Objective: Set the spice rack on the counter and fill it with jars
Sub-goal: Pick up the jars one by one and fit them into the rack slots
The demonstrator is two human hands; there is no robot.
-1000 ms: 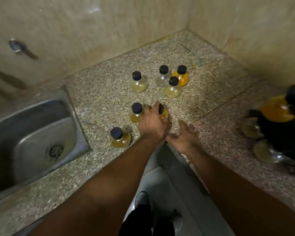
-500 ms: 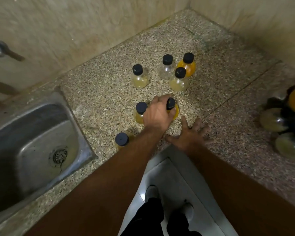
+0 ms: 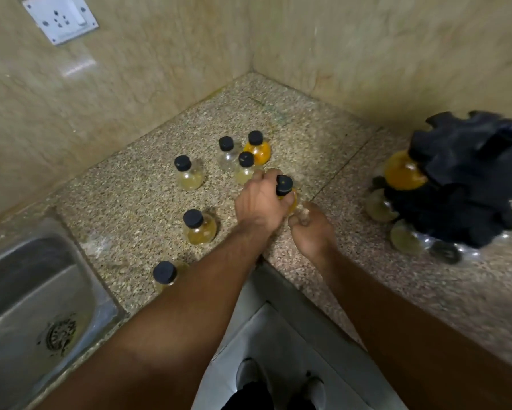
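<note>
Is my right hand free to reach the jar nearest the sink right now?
Probably not directly: the left forearm lies between the right hand and the jar nearest the sink, partly covering it.

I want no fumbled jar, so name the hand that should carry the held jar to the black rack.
The left hand, probably: it grips the jar around its neck. The right hand only curls at the jar's base, grip unclear, though it is nearer the rack.

No text, label, brand or number can be read: the jars (image 3: 200,229) are unlabelled, and the wall socket (image 3: 60,19) shows no legible marking.
</note>
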